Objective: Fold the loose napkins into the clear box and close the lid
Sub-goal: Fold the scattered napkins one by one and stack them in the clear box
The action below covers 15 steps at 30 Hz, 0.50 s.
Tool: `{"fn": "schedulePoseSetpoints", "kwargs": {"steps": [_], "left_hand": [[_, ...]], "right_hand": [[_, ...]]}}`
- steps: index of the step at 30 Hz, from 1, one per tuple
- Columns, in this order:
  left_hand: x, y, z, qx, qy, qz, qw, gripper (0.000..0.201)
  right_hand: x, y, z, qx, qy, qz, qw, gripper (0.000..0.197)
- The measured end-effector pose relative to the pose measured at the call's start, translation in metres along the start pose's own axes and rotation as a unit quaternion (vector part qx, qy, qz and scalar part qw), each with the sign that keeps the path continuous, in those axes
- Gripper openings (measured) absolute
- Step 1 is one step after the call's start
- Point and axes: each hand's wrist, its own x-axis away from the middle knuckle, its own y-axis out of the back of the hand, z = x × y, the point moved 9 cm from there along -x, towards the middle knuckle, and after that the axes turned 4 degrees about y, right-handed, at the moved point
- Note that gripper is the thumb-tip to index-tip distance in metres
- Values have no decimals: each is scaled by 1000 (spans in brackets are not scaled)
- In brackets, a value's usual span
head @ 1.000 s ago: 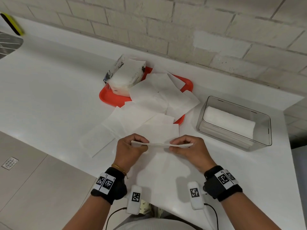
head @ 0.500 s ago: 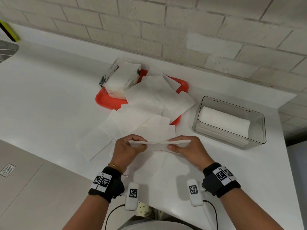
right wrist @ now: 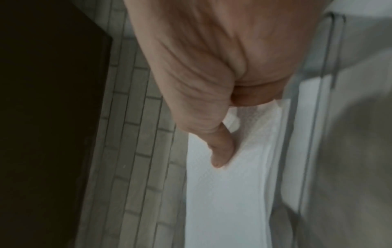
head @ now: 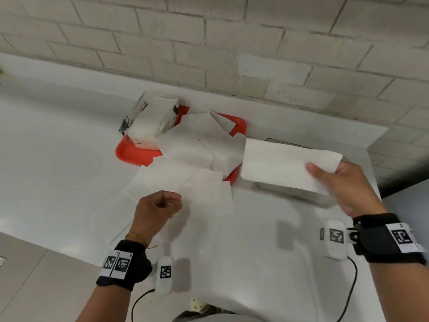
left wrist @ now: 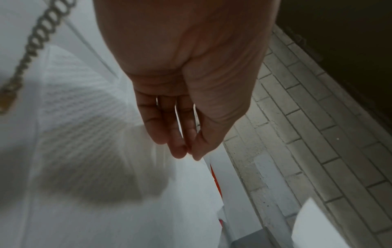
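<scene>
right hand (head: 348, 184) pinches folded napkin (head: 285, 166) over box (head: 301, 194) at 3 o'clock; left hand (head: 157, 205) loosely curled, holding nothing.

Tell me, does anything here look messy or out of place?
Yes: loose napkins spill off the red tray onto the counter, overlapping at odd angles. The right hand holds a folded napkin over the box.

White folded napkin (head: 285, 165) held above clear box (head: 308, 194), loose napkins (head: 197, 163) spread beside it
</scene>
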Motion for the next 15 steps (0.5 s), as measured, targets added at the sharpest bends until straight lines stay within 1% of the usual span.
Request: {"fn": "schedulePoseSetpoints", "kwargs": {"steps": [2, 5, 6, 7, 8, 9, 10, 12, 15], "left_hand": [[-3, 3, 5, -23, 4, -6, 1000, 23], [-4, 6, 7, -60, 4, -13, 998, 26], [-4, 8, 7, -76, 0, -20, 997, 25], [-3, 9, 6, -92, -4, -27, 995, 23], [-3, 11, 5, -105, -7, -34, 994, 21], [-1, 12, 3, -116, -11, -40, 992, 20], [0, 13, 2, -124, -14, -47, 991, 19], [1, 15, 0, -135, -18, -56, 989, 19], [2, 17, 2, -141, -12, -64, 988, 18]], "right_hand": [[-15, 27, -5, 21, -17, -25, 999, 19], [-36, 51, -30, 73, -79, -43, 993, 29], [-42, 55, -39, 90, -103, -41, 990, 35], [-49, 57, -48, 100, -116, -39, 987, 45], [-53, 56, -52, 110, -122, -35, 986, 55], [-57, 53, -53, 115, -123, -34, 985, 61], [-60, 51, -53, 120, -124, -35, 984, 59], [-66, 47, -53, 136, -121, -38, 983, 49], [-70, 42, -52, 174, -114, -46, 977, 44]]}}
